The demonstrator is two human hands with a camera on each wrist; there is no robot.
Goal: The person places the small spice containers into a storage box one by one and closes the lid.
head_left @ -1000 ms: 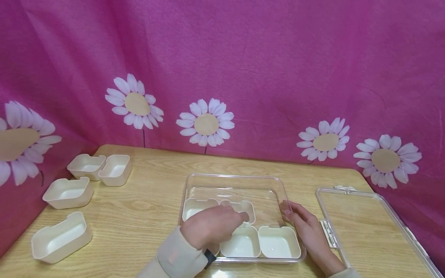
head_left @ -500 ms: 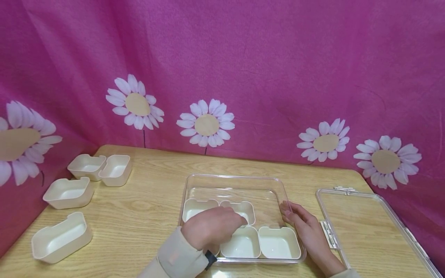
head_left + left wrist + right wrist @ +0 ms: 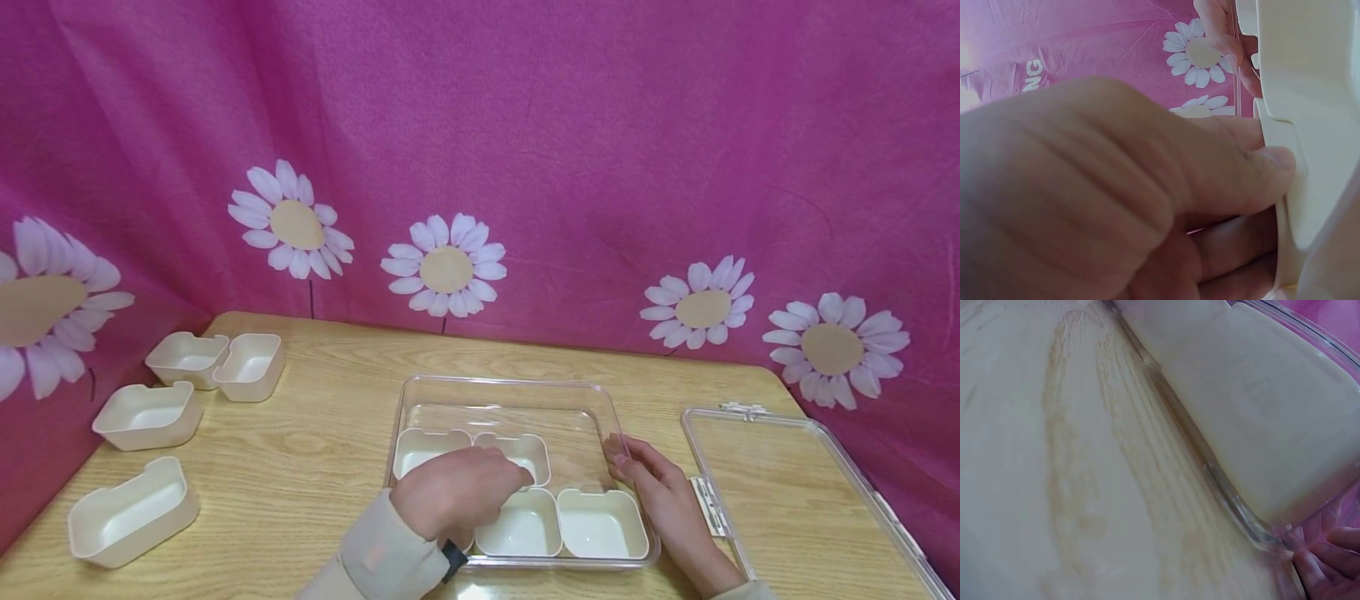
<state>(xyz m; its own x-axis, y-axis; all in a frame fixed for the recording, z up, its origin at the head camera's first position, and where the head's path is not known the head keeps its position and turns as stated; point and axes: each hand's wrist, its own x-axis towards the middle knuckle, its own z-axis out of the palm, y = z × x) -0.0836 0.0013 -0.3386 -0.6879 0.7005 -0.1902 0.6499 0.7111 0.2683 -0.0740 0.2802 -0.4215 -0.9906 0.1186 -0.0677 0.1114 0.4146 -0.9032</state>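
A clear plastic box (image 3: 510, 381) with several cream bins in it stands before me. My left hand (image 3: 457, 492) reaches in and pinches the notched far rim of the front middle bin (image 3: 521, 533), its thumb over the notch in the left wrist view. Beside that is the front right bin (image 3: 602, 529). Two more sit behind, the back left bin (image 3: 420, 450) and the back right bin (image 3: 534, 454); my left hand partly covers them and mostly hides a front left one. My right hand (image 3: 667, 492) rests its fingers against the box's right wall.
Several loose cream bins stand at the table's left, among them a long bin (image 3: 131, 517) near the front and a smaller bin (image 3: 251, 367) at the back. A clear lid (image 3: 810, 475) with white latches lies at the right. A pink flowered curtain (image 3: 525, 167) hangs behind.
My left hand's fingertips have lowered slightly toward the rim of the front middle bin. The right hand and the box have stayed put.
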